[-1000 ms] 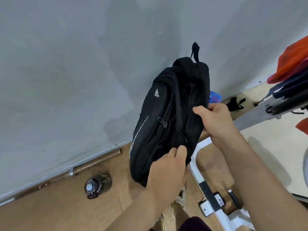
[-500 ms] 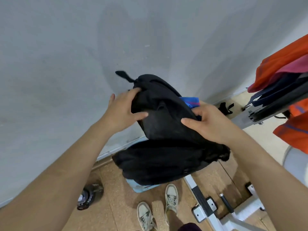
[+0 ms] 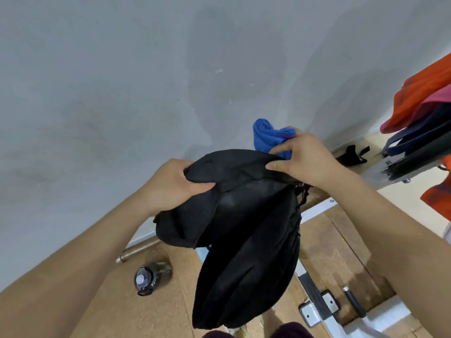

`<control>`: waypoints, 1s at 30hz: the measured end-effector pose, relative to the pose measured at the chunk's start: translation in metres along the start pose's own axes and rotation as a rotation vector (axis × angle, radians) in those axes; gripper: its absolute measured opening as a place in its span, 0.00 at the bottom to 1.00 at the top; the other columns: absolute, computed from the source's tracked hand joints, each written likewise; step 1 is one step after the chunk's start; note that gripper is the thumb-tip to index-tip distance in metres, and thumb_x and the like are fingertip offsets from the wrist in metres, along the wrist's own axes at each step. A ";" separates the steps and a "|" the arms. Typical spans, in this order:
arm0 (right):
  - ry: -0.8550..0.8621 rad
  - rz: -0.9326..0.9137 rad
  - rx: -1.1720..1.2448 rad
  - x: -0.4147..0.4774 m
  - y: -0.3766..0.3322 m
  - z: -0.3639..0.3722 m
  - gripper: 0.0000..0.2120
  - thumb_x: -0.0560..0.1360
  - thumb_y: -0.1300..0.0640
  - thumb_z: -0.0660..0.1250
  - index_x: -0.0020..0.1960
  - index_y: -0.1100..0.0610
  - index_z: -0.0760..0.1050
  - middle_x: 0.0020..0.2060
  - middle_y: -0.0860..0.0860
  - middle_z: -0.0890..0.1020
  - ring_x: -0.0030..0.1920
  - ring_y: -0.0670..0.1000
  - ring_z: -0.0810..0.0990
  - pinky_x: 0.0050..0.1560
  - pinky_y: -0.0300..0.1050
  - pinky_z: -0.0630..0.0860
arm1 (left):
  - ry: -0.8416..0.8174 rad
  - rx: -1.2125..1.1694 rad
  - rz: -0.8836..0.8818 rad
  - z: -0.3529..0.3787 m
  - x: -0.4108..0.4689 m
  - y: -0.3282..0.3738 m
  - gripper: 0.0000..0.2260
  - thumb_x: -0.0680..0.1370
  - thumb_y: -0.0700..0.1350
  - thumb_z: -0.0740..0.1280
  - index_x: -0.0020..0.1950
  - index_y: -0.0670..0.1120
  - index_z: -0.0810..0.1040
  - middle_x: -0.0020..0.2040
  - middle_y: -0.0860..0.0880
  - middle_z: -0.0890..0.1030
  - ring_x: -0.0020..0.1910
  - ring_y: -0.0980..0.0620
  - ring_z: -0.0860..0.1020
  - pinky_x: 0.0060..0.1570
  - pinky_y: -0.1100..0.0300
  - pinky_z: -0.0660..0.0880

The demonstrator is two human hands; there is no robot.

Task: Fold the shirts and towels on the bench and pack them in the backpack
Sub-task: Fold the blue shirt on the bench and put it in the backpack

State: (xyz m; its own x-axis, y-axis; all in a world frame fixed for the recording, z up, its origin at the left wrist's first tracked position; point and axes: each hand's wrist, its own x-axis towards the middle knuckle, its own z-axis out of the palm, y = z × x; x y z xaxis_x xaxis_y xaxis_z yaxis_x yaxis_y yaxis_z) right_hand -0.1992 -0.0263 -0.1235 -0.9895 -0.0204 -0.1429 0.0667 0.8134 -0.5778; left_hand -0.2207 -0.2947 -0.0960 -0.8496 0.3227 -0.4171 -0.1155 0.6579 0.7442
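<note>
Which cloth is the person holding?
The blue cloth, pinched in the right hand above the black backpack; the orange ones hang untouched at right.

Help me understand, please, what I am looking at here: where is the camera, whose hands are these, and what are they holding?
There is no machine here. The single picture comes from a wide-angle camera worn on a person's head, looking forward and down, so the two bare arms reaching in are the wearer's own. The left hand and the right hand both grip a black backpack, held up in the air in front of a grey wall. The right hand also pinches a blue cloth at the bag's top edge. Below, on the wooden floor, lies a dark water bottle. At right, orange and dark garments lie piled on a bench whose white frame runs along the floor.
</note>
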 end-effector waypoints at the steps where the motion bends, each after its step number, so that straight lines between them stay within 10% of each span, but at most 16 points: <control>1: 0.068 0.015 -0.016 0.005 0.001 0.002 0.16 0.70 0.50 0.76 0.54 0.57 0.83 0.63 0.51 0.73 0.60 0.52 0.75 0.62 0.41 0.68 | 0.037 -0.054 -0.038 0.003 -0.004 0.006 0.02 0.72 0.46 0.75 0.44 0.49 0.84 0.39 0.55 0.85 0.39 0.58 0.83 0.38 0.67 0.79; 8: 0.598 0.107 0.243 -0.025 -0.005 0.009 0.14 0.71 0.49 0.74 0.51 0.58 0.83 0.62 0.54 0.74 0.57 0.44 0.71 0.54 0.24 0.62 | 0.171 -0.361 -0.232 0.015 -0.014 0.038 0.06 0.73 0.44 0.74 0.46 0.43 0.84 0.41 0.46 0.86 0.40 0.49 0.85 0.39 0.58 0.81; 20: -0.116 0.304 -0.054 -0.040 0.124 0.161 0.14 0.73 0.64 0.67 0.58 0.62 0.80 0.67 0.57 0.69 0.58 0.62 0.77 0.56 0.51 0.76 | 0.346 -0.594 -0.482 0.042 0.038 -0.089 0.15 0.71 0.48 0.76 0.56 0.46 0.80 0.50 0.47 0.85 0.47 0.47 0.84 0.46 0.53 0.80; 25: -0.054 0.336 -0.048 -0.008 0.169 0.197 0.15 0.71 0.70 0.65 0.56 0.64 0.81 0.63 0.60 0.72 0.56 0.65 0.78 0.55 0.55 0.76 | 0.385 0.043 -0.450 0.092 0.094 -0.194 0.26 0.71 0.56 0.75 0.65 0.51 0.70 0.54 0.50 0.81 0.53 0.47 0.80 0.53 0.51 0.77; 30: 0.007 0.256 0.210 0.011 0.138 0.234 0.14 0.74 0.66 0.65 0.58 0.58 0.81 0.63 0.53 0.73 0.61 0.53 0.75 0.57 0.36 0.66 | 0.289 0.604 -0.442 0.146 0.146 -0.242 0.35 0.71 0.61 0.72 0.72 0.58 0.59 0.63 0.45 0.71 0.63 0.42 0.69 0.61 0.43 0.66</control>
State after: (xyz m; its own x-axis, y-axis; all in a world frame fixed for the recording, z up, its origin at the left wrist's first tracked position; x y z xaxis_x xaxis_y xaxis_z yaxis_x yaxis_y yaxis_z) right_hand -0.1707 -0.0507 -0.3929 -0.9379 0.1738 -0.3003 0.3380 0.6539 -0.6769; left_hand -0.2413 -0.3074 -0.4132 -0.8994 -0.1886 -0.3944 -0.2445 0.9649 0.0962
